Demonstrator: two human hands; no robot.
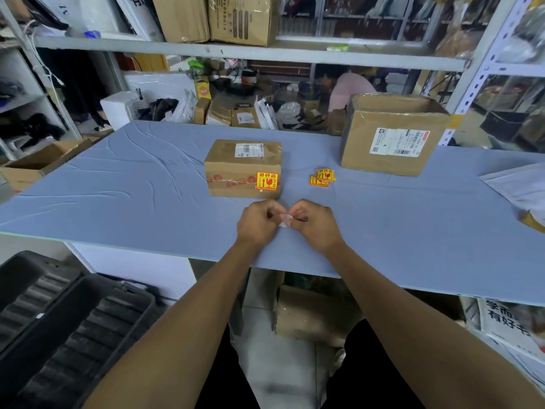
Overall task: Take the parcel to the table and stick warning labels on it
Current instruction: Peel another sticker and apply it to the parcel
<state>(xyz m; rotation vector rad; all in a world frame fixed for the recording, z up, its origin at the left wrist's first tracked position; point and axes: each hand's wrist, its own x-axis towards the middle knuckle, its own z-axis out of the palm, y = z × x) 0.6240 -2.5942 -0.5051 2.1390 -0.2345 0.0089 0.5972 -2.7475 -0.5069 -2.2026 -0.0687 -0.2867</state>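
Note:
A small brown cardboard parcel [243, 169] sits on the blue-grey table [124, 184], with a white shipping label on top. One yellow and red warning label [267, 180] is stuck on its near side, at the right. A small pile of loose warning labels [322, 177] lies on the table to the right of the parcel. Just in front of the parcel, my left hand [257, 224] and my right hand [315, 224] meet. Together they pinch a small pale piece of sticker paper [285, 221] between their fingertips.
A bigger open cardboard box [392, 137] with a shipping label stands at the back right of the table. White paper [519, 187] lies at the right edge. Black plastic crates [59, 320] stand low on the left. Shelves and a crouching person [348, 87] are behind the table.

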